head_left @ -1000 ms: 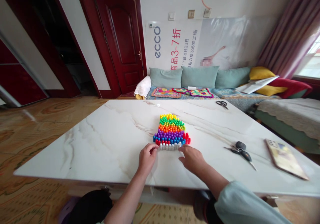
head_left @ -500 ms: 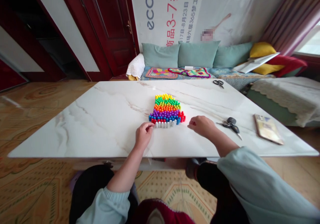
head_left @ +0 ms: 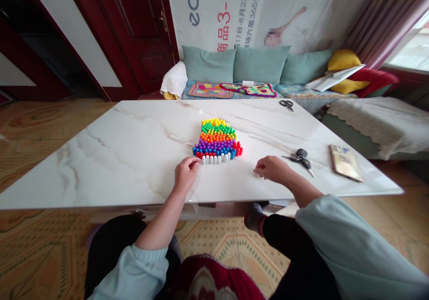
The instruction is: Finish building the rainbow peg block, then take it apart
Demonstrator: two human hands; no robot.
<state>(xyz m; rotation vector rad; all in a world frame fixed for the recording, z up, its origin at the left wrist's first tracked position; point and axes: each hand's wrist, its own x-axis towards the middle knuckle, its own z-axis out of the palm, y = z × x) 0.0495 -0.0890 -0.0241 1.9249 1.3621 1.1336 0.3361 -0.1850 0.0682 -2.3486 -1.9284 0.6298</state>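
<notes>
A patch of colourful pegs, in rows of yellow, green, orange, purple, blue, red and white, stands on the white marble table. My left hand rests on the table with its fingers curled, pinching at the left end of the white row. My right hand lies on the table to the right of the pegs, apart from them, its fingers curled in a loose pinch; whether anything is in it is hidden.
A pair of black-handled scissors and a phone lie at the right of the table. Another pair of scissors lies near the far edge. A sofa with cushions stands behind the table.
My right hand has drawn away from the white row to the right and back toward me. The camera has tilted down and pulled back. My left hand stays at the row's left end.
</notes>
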